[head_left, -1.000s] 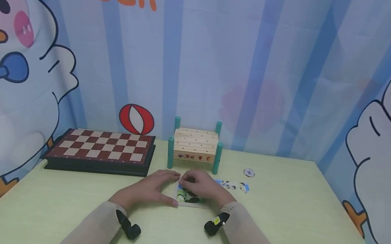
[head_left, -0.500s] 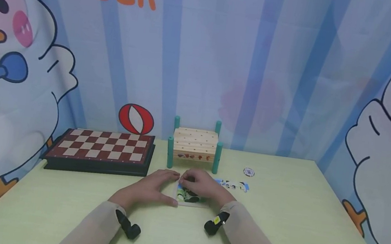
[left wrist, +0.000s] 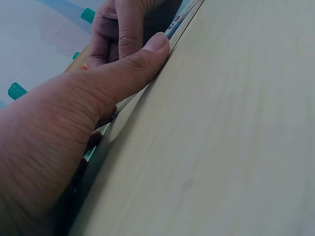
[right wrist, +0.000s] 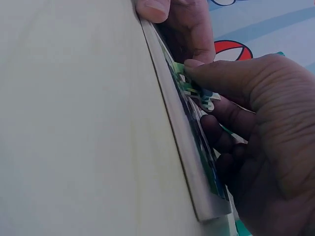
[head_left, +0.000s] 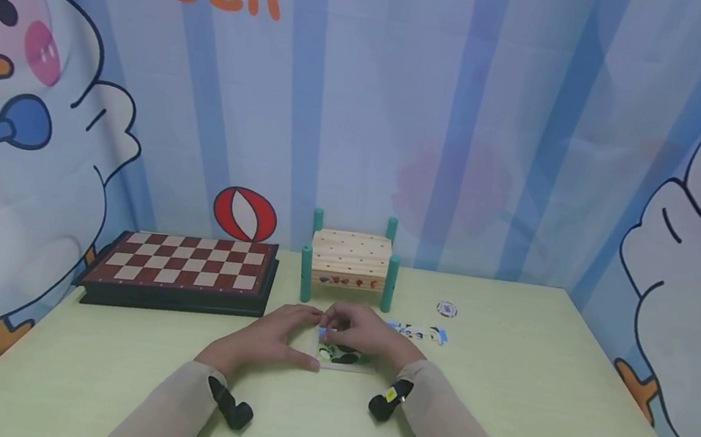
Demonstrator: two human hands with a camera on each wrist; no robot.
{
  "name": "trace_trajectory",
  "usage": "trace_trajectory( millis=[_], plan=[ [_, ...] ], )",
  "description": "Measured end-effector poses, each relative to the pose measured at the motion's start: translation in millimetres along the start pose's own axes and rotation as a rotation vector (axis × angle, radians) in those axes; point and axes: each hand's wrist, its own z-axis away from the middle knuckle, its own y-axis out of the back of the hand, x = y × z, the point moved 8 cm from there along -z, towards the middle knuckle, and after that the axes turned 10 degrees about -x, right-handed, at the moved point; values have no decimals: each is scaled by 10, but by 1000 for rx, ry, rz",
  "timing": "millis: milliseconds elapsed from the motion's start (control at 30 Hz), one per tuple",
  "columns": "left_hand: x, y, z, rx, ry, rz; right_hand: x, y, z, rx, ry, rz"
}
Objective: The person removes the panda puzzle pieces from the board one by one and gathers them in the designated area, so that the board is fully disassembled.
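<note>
A small jigsaw puzzle board (head_left: 340,366) with a pale frame and a green, black and white picture lies on the table. My left hand (head_left: 264,340) rests at its left side, fingers stretched to the far corner and thumb on the near corner. In the left wrist view, the left thumb (left wrist: 155,44) touches the frame's edge. Over the board, my right hand (head_left: 362,329) pinches a puzzle piece (right wrist: 206,98) between thumb and fingers. The right wrist view shows this piece tilted above the board. The right hand covers much of the picture.
Several loose blue and white puzzle pieces (head_left: 425,333) lie right of the board, with a round token (head_left: 446,309) beyond. A small wooden stand (head_left: 351,255) with green posts is behind the hands. A chessboard box (head_left: 183,274) sits at the left.
The right hand has shifted and turned slightly over the board, its thumb and fingertips changing position on the piece. My left hand keeps its place.
</note>
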Motion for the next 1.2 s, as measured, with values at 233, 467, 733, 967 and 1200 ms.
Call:
trace_trajectory(
  millis=[233, 467, 733, 967, 1200],
  plan=[
    [9, 2, 8, 0, 8, 1, -34, -4, 19, -44, -16, 44],
    [16, 4, 8, -1, 13, 3, -6, -10, 22, -67, -64, 62],
    [14, -3, 23, -6, 22, 10, 11, -9, 16, -71, -71, 76],
    [6, -7, 12, -1, 13, -5, -6, 8, 38, -60, -78, 65],
    [4, 0, 10, 0, 4, -7, -34, 23, 48, -63, -84, 65]
  ],
)
